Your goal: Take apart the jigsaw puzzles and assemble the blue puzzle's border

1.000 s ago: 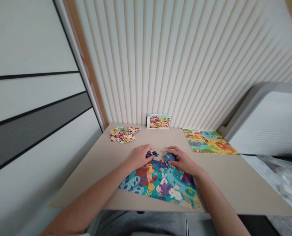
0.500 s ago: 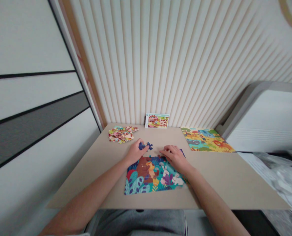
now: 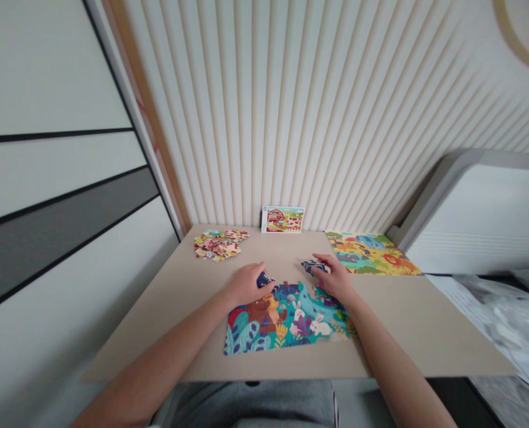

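A partly assembled jigsaw puzzle (image 3: 271,330), with a bear, rabbits and blue-green plants, lies on the table before me. At its upper left edge, my left hand (image 3: 246,284) is closed on dark blue puzzle pieces (image 3: 263,279), partly hidden by the fingers. Above the puzzle's upper right, my right hand (image 3: 337,280) pinches another clump of dark blue puzzle pieces (image 3: 311,267) between thumb and fingers. My right wrist and forearm cover part of the puzzle's right side, and its upper edge is uneven.
A pile of loose puzzle pieces (image 3: 217,245) lies at the table's back left. A small farm picture box (image 3: 283,219) stands against the ribbed wall (image 3: 246,119). At the back right lies a flat animal puzzle (image 3: 375,252). Clear plastic wrapping (image 3: 500,315) sits beyond the right edge.
My right hand has lifted off the puzzle's upper edge and moved right, now with dark blue pieces showing in it. My left hand has come slightly nearer, down to the puzzle's edge.
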Demonstrator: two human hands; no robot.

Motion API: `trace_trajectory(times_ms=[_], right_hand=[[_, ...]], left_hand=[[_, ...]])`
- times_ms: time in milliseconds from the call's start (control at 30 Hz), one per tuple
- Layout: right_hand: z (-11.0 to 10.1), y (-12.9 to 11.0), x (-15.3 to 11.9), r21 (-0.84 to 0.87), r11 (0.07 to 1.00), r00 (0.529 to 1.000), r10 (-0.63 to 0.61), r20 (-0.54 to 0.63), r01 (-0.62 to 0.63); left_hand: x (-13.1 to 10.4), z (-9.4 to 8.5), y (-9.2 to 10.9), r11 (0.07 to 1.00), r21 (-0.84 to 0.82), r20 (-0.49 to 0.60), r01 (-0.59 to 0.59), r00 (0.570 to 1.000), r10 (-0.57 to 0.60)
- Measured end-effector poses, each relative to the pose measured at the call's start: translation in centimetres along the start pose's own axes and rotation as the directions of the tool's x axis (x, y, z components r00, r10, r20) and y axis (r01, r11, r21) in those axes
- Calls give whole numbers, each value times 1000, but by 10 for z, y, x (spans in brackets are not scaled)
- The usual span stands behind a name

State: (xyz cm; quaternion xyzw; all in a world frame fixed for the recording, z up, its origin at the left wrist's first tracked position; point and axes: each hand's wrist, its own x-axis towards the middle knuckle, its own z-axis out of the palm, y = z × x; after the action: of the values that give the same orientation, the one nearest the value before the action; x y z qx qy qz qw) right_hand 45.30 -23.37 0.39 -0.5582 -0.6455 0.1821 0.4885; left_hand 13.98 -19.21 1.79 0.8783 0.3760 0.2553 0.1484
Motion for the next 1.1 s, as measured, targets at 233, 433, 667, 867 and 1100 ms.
trace_trajectory(times_ms=[233,433,667,867,1100], right_hand=[[-22,-3,1,229,948,972,192,136,-219],[-48,15,-5,-285,959,945,103,310,-11],[-50,14,-10,-361,932,885,154,438,17],[-44,-2,-11,-236,972,929,83,360,5],[-31,-24,-11,108,983,930,105,352,-151]], left_hand=[[0,2,6,976,129,94,-173,982,162],[-3,0,4,951,178,172,-255,959,225],[-3,6,1,954,141,193,-265,952,236],[-3,7,2,961,118,176,-248,958,226],[-3,7,3,960,105,154,-260,958,242]])
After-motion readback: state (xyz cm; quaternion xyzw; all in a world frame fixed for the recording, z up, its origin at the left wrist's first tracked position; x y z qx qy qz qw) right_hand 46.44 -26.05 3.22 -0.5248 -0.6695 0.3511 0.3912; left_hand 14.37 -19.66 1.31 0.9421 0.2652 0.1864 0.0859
